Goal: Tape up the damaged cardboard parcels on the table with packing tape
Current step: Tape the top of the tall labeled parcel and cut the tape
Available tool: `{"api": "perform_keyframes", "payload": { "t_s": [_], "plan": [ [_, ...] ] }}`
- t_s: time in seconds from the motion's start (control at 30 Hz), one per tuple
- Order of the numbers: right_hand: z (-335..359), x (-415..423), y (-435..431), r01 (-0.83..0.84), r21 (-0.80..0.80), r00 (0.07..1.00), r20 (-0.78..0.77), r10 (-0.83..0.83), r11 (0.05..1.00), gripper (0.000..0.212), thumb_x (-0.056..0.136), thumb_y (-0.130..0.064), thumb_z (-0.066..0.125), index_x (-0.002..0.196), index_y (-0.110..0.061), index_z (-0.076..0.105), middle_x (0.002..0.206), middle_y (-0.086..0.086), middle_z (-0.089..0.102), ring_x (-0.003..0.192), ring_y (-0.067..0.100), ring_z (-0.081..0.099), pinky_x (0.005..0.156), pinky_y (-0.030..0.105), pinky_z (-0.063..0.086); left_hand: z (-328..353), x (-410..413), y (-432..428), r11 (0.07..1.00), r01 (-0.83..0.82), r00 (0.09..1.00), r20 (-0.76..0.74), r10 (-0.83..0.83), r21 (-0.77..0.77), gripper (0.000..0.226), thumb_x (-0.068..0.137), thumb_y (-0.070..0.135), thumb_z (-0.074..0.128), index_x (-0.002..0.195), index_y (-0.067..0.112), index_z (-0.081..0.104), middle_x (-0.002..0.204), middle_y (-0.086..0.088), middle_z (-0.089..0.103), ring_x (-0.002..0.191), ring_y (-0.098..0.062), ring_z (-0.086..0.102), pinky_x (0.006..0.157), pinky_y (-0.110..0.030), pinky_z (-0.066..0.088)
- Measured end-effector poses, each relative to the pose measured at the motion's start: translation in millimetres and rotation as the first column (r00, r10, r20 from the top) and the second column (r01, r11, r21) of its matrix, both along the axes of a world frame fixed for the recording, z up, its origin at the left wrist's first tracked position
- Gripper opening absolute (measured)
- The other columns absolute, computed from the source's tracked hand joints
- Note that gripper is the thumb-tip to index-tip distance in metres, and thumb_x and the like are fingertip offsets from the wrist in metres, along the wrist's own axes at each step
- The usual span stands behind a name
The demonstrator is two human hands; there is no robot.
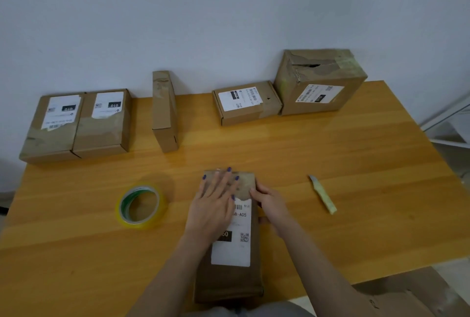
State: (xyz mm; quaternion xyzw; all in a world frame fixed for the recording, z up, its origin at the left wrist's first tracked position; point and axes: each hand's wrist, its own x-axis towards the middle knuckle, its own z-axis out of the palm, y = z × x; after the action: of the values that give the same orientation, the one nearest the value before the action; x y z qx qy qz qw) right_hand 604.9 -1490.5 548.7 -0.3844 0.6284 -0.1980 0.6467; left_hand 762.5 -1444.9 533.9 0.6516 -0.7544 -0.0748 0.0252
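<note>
A long brown parcel (pixel 229 281) lies flat on the bench (pixel 330 151) under both hands, its white label facing up. The left hand (pixel 216 202) rests on the parcel's far end with fingers spread and straight, palm down on the cardboard. The right hand (pixel 270 205) grips the parcel's right edge, thumb on the top face and fingers curled down the side.

A tape roll (pixel 142 224) with a yellow rim lies flat just left of the left hand. A small cutter (pixel 323 194) lies to the right of the right hand, apart from it.

Well beyond the hands, along the wall, stand more parcels: two flat boxes (pixel 76 123) touching side by side far to the left, a narrow box (pixel 164 110) on its edge, a small box (pixel 246 103), and just beside it a big torn box (pixel 320 83) to the far right.
</note>
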Motion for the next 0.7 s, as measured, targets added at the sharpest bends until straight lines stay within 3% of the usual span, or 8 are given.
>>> {"api": "perform_keyframes", "payload": {
  "t_s": [0.1, 0.2, 0.3, 0.37, 0.43, 0.47, 0.57, 0.7],
  "plan": [
    [-1.0, -0.5, -1.8, -0.02, 0.018, 1.0, -0.004, 0.02, 1.0, 0.041, 0.099, -0.028, 0.051, 0.14, -0.033, 0.047, 0.121, 0.0, 0.066, 0.106, 0.019, 0.062, 0.069, 0.037, 0.053, 0.4, 23.0, 5.9, 0.989, -0.129, 0.99, 0.041, 0.132, -0.072, 0.05, 0.093, 0.031, 0.026, 0.138, 0.018, 0.045, 0.147, -0.011, 0.04, 0.139, -0.031, 0.03, 0.11, -0.049, 0.017],
    [-1.6, 1.6, -3.1, -0.057, 0.032, 0.998, -0.012, 0.057, 0.998, 0.038, 0.101, -0.03, 0.048, 0.139, -0.034, 0.049, 0.122, -0.001, 0.065, 0.107, 0.019, 0.062, 0.079, 0.044, 0.054, 13.9, 14.9, 2.5, 0.986, -0.169, 0.983, 0.064, 0.17, -0.013, 0.059, 0.093, 0.032, 0.017, 0.138, 0.007, 0.045, 0.148, -0.015, 0.038, 0.142, -0.029, 0.022, 0.114, -0.047, 0.014],
    [1.6, 0.5, -3.6, -0.108, 0.046, 0.994, -0.023, 0.109, 0.993, 0.038, 0.102, -0.035, 0.044, 0.139, -0.032, 0.049, 0.132, -0.003, 0.059, 0.118, 0.021, 0.056, 0.094, 0.05, 0.05, 18.8, -28.4, 2.2, 0.996, 0.022, 0.997, 0.07, -0.028, 0.085, 0.08, 0.082, 0.042, -0.017, 0.148, 0.004, 0.002, 0.159, -0.011, -0.001, 0.147, -0.024, -0.008, 0.115, -0.037, -0.015],
    [5.2, -3.7, -3.1, -0.105, 0.047, 0.994, -0.023, 0.106, 0.993, 0.031, 0.103, -0.035, 0.041, 0.128, -0.031, 0.058, 0.128, -0.005, 0.06, 0.116, 0.019, 0.056, 0.097, 0.049, 0.049, 12.6, -51.6, 2.1, 0.979, 0.091, 0.994, 0.036, -0.1, 0.18, 0.08, 0.081, 0.046, -0.017, 0.146, 0.003, -0.001, 0.158, -0.014, 0.0, 0.147, -0.024, -0.007, 0.111, -0.036, -0.016],
    [3.4, -8.5, -4.6, -0.085, 0.053, 0.996, 0.0, 0.085, 0.995, 0.024, 0.103, -0.033, 0.042, 0.112, -0.032, 0.064, 0.119, -0.004, 0.064, 0.11, 0.018, 0.058, 0.095, 0.05, 0.05, 9.9, -56.3, 0.8, 0.992, 0.066, 0.995, 0.061, -0.073, 0.105, 0.072, 0.091, 0.045, -0.002, 0.145, 0.002, 0.018, 0.155, -0.015, 0.019, 0.144, -0.021, 0.003, 0.113, -0.039, -0.004],
    [2.8, -8.8, -5.2, -0.076, 0.056, 0.997, 0.013, 0.075, 0.996, 0.022, 0.102, -0.032, 0.044, 0.11, -0.031, 0.064, 0.119, -0.003, 0.065, 0.11, 0.018, 0.058, 0.094, 0.05, 0.051, 10.3, -52.0, 0.6, 0.996, 0.062, 0.997, 0.047, -0.065, 0.065, 0.069, 0.093, 0.045, -0.003, 0.146, 0.005, 0.017, 0.156, -0.011, 0.015, 0.142, -0.018, 0.0, 0.113, -0.038, -0.004],
    [3.2, -1.6, -5.2, -0.08, 0.043, 0.996, -0.027, 0.081, 0.996, 0.032, 0.099, -0.032, 0.05, 0.128, -0.022, 0.06, 0.123, 0.0, 0.064, 0.115, 0.022, 0.057, 0.089, 0.048, 0.052, 8.6, -27.8, 8.1, 0.99, 0.001, 1.0, -0.001, -0.001, 0.142, 0.079, 0.079, 0.046, -0.029, 0.149, 0.019, -0.006, 0.152, 0.005, -0.015, 0.142, -0.011, -0.018, 0.114, -0.036, -0.017],
    [3.5, 3.2, -4.7, -0.092, 0.016, 0.992, -0.083, 0.093, 0.996, 0.039, 0.098, -0.034, 0.054, 0.134, -0.019, 0.054, 0.126, 0.003, 0.062, 0.118, 0.025, 0.056, 0.069, 0.039, 0.053, 12.3, -4.7, 13.8, 0.965, -0.194, 0.981, 0.041, 0.19, 0.174, 0.061, 0.089, 0.045, -0.014, 0.146, 0.024, -0.017, 0.158, 0.004, -0.016, 0.141, -0.017, -0.024, 0.117, -0.045, -0.009]
  ]
}}
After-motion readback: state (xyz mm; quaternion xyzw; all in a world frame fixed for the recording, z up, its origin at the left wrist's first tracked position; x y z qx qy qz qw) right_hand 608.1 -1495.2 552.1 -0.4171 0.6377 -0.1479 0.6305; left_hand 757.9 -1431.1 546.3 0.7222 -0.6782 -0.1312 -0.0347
